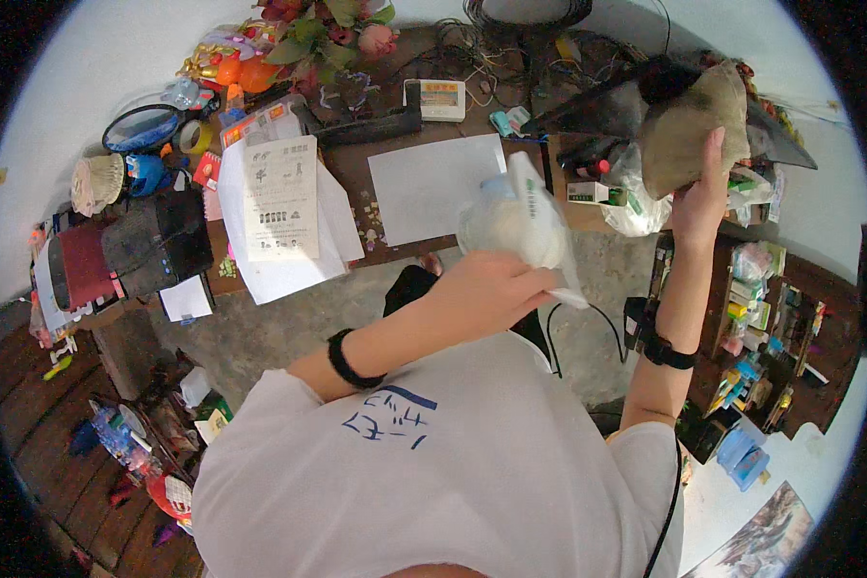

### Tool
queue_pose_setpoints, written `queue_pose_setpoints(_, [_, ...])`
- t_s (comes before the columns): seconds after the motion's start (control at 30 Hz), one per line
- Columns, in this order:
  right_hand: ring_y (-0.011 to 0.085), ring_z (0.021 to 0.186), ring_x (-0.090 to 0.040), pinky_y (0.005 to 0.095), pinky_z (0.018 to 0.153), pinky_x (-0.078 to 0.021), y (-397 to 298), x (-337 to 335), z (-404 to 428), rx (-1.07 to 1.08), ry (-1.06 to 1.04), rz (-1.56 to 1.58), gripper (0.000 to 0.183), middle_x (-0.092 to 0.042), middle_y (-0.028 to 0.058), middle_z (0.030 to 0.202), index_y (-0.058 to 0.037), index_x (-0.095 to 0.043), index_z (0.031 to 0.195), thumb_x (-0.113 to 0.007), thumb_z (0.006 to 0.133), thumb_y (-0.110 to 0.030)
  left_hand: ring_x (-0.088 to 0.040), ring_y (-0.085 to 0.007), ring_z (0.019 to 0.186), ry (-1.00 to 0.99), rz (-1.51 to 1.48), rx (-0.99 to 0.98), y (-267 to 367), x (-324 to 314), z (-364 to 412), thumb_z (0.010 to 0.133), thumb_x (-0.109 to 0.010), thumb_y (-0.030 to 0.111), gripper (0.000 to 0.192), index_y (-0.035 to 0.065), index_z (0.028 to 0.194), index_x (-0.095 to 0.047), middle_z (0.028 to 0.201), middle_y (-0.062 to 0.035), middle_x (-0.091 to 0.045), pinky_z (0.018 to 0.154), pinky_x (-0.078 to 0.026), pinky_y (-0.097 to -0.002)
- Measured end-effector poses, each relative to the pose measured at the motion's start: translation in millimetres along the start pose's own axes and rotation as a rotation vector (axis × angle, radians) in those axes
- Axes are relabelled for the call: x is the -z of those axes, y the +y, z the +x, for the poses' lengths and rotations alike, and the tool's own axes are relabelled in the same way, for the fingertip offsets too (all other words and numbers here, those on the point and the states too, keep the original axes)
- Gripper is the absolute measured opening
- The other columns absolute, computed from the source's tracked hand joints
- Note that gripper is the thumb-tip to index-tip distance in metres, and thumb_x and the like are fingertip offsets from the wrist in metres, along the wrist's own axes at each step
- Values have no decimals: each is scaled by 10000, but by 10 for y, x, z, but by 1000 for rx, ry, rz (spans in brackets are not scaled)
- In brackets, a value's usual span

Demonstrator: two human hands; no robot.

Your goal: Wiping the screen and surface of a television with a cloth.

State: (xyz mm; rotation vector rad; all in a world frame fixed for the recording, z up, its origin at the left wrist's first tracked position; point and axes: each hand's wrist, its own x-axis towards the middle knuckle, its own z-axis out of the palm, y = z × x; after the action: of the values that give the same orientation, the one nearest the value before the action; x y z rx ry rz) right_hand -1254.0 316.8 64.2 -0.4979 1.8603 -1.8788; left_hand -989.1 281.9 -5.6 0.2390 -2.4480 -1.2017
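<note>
My left hand [506, 292] reaches in front of my chest and grips the lower end of a blurred clear plastic bag [556, 231] with whitish contents and a printed strip. Behind the bag, a blank white sheet of paper [433, 188] lies on the brown table [354, 253]. Raised at the right, my right hand [704, 191] holds an olive-brown cloth-like item [693, 130], thumb over its near side. Its exact kind is unclear, and the other fingers are mostly hidden behind it. The two held things are apart.
Printed papers [282, 202], a black bag [159, 238] and a round mirror [144, 128] are at left. A small white box [437, 100] and tangled cables [469, 54] lie at the back. A white plastic bag [636, 195] is below my right hand; shelves with boxes [751, 296] stand right.
</note>
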Motion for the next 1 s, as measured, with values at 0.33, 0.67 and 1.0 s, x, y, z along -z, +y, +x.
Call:
queue_pose_setpoints(0.33, [197, 1205, -497, 330, 1025, -385, 160, -192, 77, 274, -57, -106, 489, -506, 104, 1341, 16, -437, 1357, -468, 1002, -319, -652, -239, 687, 129, 10, 307, -308, 633, -381, 767, -747, 122, 163, 36, 876, -661, 768, -95, -661, 586, -503, -322])
queue_pose_setpoints(0.67, [186, 1340, -342, 326, 1096, -264, 243, -111, 76, 358, -146, 70, 657, -354, 71, 1462, -11, -273, 1462, -501, 981, -398, -641, -190, 746, 208, 90, 367, -1033, 698, -648, 803, -710, 90, 278, 30, 1067, -646, 838, -104, -671, 685, -501, -296])
queue_pose_setpoints(1.0, [206, 1358, -315, 325, 1108, -242, 217, -90, 84, 386, -151, -31, 682, -333, 96, 1474, 0, -261, 1464, -482, 982, -429, -619, -168, 725, 245, 66, 418, -994, 630, -573, 819, -698, 80, 381, 72, 1192, -622, 806, -84, -662, 705, -495, -293])
